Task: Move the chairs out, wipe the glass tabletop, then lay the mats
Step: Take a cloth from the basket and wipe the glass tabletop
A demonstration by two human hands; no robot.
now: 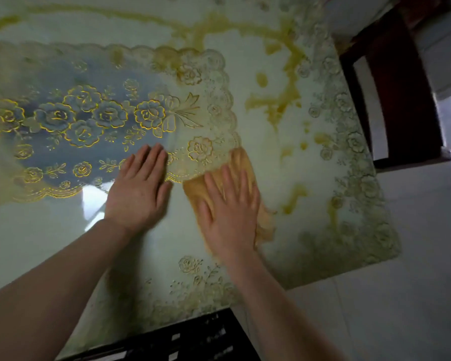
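Toward the left edge of the glass tabletop (50, 238), a lace-edged mat (71, 118) with gold roses is lying flat, its scalloped border reaching toward the middle. It looks thin, limp and light, likely to slide on glass, so it is best taken by a corner or edge and smoothed with a flat palm. The left hand (138, 188) is resting palm down with straight, released fingers, its fingertips (151, 152) touching the mat's near right corner and its heel on bare glass; it is gripping nothing.

Just beside it, the right hand (229, 212) is pressing flat on an orange cloth (245, 165), fingers spread and not curled round it. The cloth is lying directly under the palm, sticking out beyond the fingertips and along the hand's right side, and its far end is touching the mat's scalloped corner. Soft and floppy, it should drag easily under palm pressure alone.

Further right, yellowish streaks (279, 105) are showing on the tabletop, so wiping appears unfinished. Past the right edge a dark chair (391, 82) is standing clear of the table.
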